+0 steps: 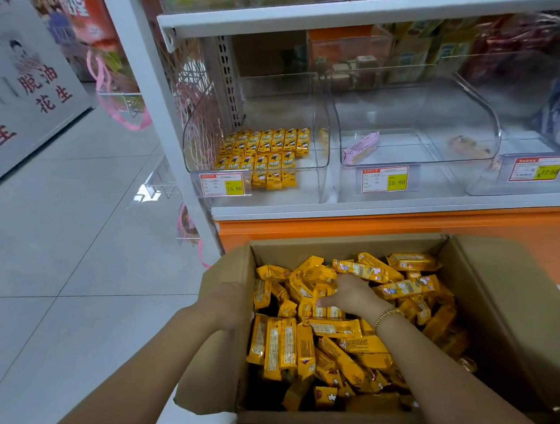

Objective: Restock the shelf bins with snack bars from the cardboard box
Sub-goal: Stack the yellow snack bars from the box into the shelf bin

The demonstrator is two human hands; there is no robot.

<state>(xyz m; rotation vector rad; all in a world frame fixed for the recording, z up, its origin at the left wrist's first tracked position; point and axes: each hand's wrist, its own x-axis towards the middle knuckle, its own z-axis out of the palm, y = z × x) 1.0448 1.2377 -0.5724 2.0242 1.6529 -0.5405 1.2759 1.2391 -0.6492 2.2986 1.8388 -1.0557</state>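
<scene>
In the lower middle of the frame the open cardboard box is full of loose yellow snack bars, and the left grip is wrapped over the top edge of its left wall. The right grip lies on the bars near the box centre, thumb stretched out and fingers sunk between the wrappers, so I cannot tell if it holds one. Above, at frame centre, the left shelf bin has neat rows of small yellow packs, and the middle bin has one pink packet.
</scene>
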